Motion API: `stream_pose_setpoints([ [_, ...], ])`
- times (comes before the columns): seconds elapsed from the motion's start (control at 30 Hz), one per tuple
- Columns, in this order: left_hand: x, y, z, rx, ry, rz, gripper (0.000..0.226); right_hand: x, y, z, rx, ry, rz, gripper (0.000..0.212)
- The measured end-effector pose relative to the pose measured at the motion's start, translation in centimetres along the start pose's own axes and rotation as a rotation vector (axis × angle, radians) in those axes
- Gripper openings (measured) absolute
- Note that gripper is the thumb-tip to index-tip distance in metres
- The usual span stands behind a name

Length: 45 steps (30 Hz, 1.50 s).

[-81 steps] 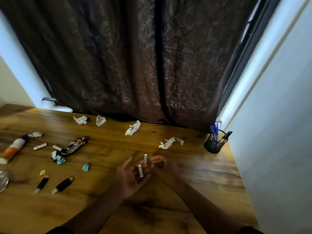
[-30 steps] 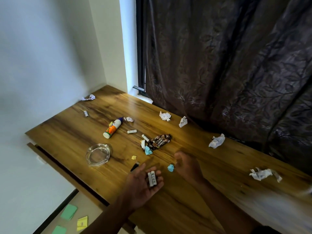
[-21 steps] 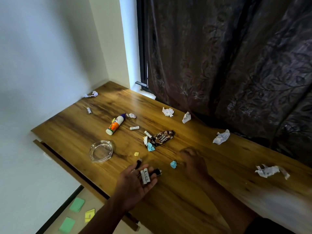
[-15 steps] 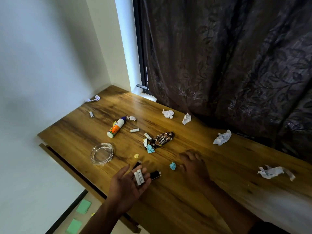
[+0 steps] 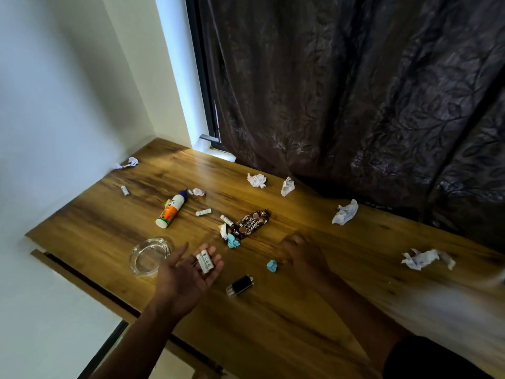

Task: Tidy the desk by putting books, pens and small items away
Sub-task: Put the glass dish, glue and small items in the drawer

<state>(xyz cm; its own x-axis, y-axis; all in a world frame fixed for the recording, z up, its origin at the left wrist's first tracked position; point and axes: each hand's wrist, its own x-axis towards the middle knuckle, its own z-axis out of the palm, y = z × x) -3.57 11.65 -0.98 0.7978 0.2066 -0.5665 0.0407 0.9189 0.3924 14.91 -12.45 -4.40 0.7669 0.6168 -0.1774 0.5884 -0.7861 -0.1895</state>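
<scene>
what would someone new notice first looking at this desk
The upturned left hand in the foreground, with two small white cylinders lying across its straight fingers, draws the eye first. Next come the crumpled white paper scraps scattered over the wooden desk, and the brown snack wrapper near its middle. A clear glass ashtray sits by the left edge.

left hand (image 5: 188,272) lies palm up, fingers straight and spread; right hand (image 5: 303,255) reaches forward palm down, blurred, fingers loosely bent.
</scene>
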Motion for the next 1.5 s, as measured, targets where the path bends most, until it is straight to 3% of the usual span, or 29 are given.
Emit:
stream_pose_setpoints([
  [0.13, 1.6, 2.4, 0.5, 0.049, -0.03, -0.05, 0.061, 0.5, -1.2, -0.5, -0.045, -0.027, 0.03, 0.043],
  [0.3, 3.7, 5.5, 0.4, 0.048, -0.063, -0.124, 0.058, 2.3, -3.6, -2.1, -0.054, -0.041, 0.223, 0.023],
  [0.4, 4.7, 7.2, -0.4, 0.043, -0.077, -0.151, 0.061, 4.7, -6.7, -3.5, -0.054, 0.067, 0.363, 0.022],
  [0.53, 6.0, 9.6, -1.6, 0.087, -0.091, -0.176, 0.064, 8.6, -11.9, -4.2, 0.15, 0.22, 0.241, 0.019],
  [0.73, 7.6, 12.8, -2.8, 0.097, -0.081, -0.172, 0.072, 13.2, -17.5, -3.7, 0.109, 0.107, 0.162, 0.023],
  [0.93, 8.0, 13.9, -3.4, 0.072, -0.092, -0.171, 0.064, 15.8, -19.3, -4.1, -0.041, -0.099, 0.296, 0.039],
  [1.07, 8.2, 14.5, -3.3, 0.068, -0.089, -0.172, 0.052, 16.6, -19.2, -3.9, -0.013, -0.085, 0.284, 0.029],
  [1.23, 8.8, 15.2, -2.7, 0.043, -0.102, -0.174, 0.045, 18.2, -19.8, -5.6, 0.255, 0.171, 0.283, 0.005],
  [1.3, 9.0, 15.5, -2.4, 0.039, -0.117, -0.174, 0.045, 18.8, -20.9, -6.8, 0.428, 0.231, 0.236, 0.01],
  [1.4, 9.6, 15.4, -2.1, 0.037, -0.128, -0.176, 0.049, 18.7, -22.9, -7.5, 0.676, 0.159, 0.121, 0.012],
  [1.5, 9.9, 15.0, -1.9, 0.014, -0.148, -0.193, 0.058, 18.1, -24.5, -6.9, 0.648, 0.025, -0.029, 0.01],
])
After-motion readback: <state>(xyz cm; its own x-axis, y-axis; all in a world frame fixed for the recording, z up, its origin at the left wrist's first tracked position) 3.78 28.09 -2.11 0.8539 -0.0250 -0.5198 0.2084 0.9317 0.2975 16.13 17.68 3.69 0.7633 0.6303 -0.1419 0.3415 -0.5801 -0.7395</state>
